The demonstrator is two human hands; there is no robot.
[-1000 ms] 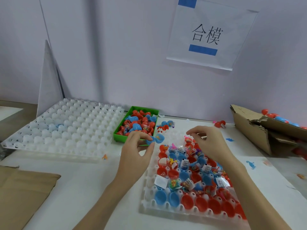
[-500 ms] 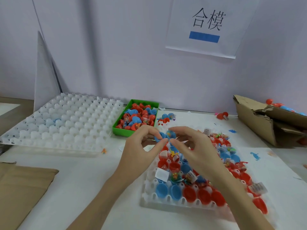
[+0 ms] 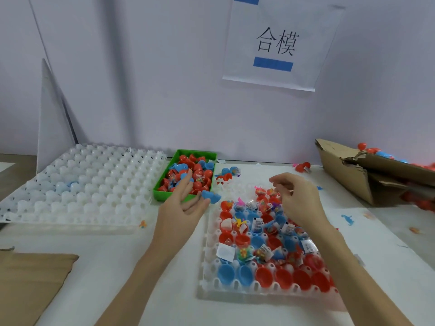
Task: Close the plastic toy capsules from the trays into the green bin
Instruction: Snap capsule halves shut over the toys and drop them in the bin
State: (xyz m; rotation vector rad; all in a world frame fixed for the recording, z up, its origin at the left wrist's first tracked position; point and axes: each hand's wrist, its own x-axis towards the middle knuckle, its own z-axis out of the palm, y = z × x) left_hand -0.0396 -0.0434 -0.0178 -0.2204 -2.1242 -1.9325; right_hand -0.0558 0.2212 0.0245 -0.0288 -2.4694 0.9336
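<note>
A white tray (image 3: 204,267) in front of me holds several open red and blue capsule halves with small wrapped toys. Behind it to the left stands the green bin (image 3: 160,194), filled with several red and blue capsules. My left hand (image 3: 181,208) reaches toward the bin's front right corner with straight fingers. A closed blue capsule (image 3: 211,196) sits right at its fingertips, beside the bin's corner; I cannot tell whether they still touch. My right hand (image 3: 299,198) hovers over the tray's far end, fingers loosely curled and holding nothing.
A large empty white tray (image 3: 82,184) lies to the left. A torn cardboard box (image 3: 341,170) with more capsules stands at the right. A flat cardboard sheet (image 3: 28,278) lies near left. Loose capsules (image 3: 229,172) sit behind the bin's right side.
Both hands pressed a blue capsule together over the tray. The left hand then carried it toward the green bin and opened its fingers, while the right hand drew back over the tray.
</note>
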